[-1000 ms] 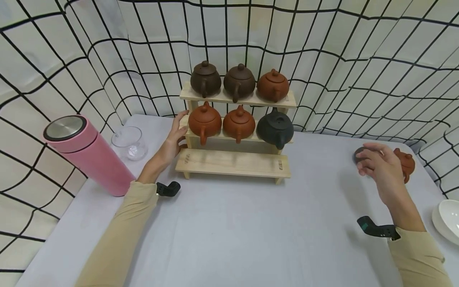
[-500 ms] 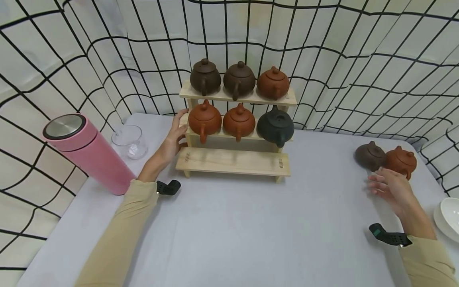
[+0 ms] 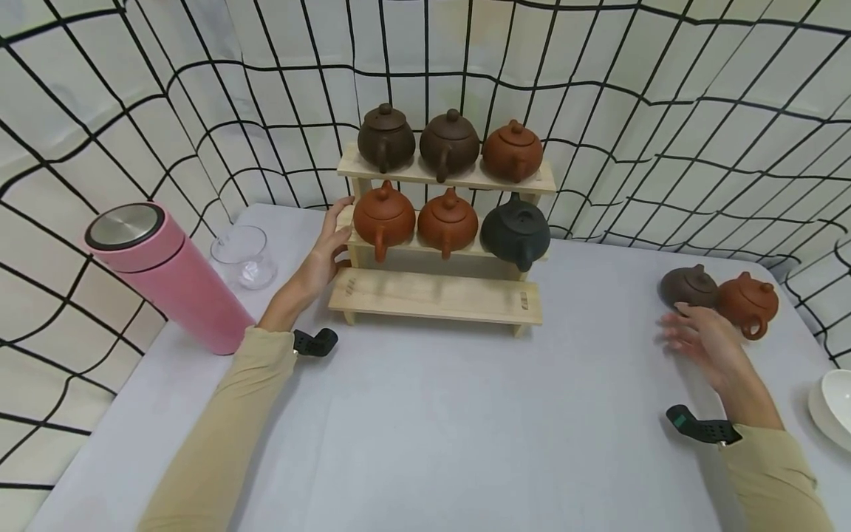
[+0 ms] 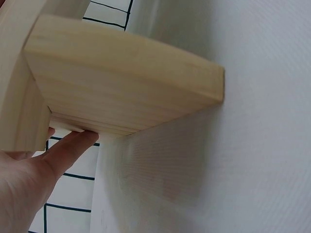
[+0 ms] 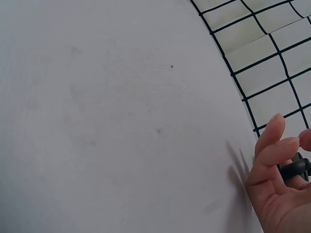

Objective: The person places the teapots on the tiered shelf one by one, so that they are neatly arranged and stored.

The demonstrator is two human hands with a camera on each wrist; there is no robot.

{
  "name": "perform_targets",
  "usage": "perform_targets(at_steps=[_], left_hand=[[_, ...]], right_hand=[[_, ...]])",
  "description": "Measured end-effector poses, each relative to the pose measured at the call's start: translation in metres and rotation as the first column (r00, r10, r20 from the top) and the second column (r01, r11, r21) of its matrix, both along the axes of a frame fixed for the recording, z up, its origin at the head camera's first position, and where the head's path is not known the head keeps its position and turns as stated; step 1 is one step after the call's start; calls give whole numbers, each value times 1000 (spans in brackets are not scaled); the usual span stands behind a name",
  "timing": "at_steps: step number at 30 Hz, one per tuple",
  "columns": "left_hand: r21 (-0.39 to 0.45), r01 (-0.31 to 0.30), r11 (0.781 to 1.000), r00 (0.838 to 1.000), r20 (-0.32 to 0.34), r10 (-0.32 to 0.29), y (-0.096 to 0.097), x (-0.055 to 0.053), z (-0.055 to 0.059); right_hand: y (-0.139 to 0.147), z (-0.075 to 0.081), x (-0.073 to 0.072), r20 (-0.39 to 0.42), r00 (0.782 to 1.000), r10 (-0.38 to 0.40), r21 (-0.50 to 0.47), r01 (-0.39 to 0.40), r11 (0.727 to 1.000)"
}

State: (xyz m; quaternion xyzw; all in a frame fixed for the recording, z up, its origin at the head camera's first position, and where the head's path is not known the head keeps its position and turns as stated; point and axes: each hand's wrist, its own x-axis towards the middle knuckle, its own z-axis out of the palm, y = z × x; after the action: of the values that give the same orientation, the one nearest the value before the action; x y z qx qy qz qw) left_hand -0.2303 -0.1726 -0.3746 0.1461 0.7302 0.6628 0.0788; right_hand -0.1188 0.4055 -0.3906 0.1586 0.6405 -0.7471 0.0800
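A three-tiered wooden stand carries several small clay teapots on its upper two tiers. My left hand grips its left end at the middle tier; in the left wrist view, fingers reach behind the wood. At the right of the table, a dark brown teapot sits beside an orange-red teapot. My right hand is right at the front of the dark one, covering its near side, fingers loosely bent. The right wrist view shows the dark teapot's handle partly hidden behind those fingers.
A pink thermos and a clear glass cup stand left of the stand. At the right edge is a white bowl. Black grid netting over white cloth encloses the table's back and sides.
My right hand drew back from above the dark teapot toward me, then shifted left and slightly forward to its front. My left hand stays on the stand.
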Motion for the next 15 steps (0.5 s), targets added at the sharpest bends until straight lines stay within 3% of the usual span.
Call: perform_targets(at_steps=[5, 11, 15], left_hand=[[-7, 0, 1000, 1000, -2, 0, 0, -1, 0], [-8, 0, 1000, 1000, -4, 0, 0, -1, 0], [-12, 5, 1000, 1000, -7, -5, -1, -1, -1]], right_hand=[[-7, -2, -6, -4, 1000, -3, 28, 3, 1000], [-16, -1, -11, 30, 990, -135, -114, 137, 984], [-19, -2, -13, 43, 984, -175, -173, 180, 968]])
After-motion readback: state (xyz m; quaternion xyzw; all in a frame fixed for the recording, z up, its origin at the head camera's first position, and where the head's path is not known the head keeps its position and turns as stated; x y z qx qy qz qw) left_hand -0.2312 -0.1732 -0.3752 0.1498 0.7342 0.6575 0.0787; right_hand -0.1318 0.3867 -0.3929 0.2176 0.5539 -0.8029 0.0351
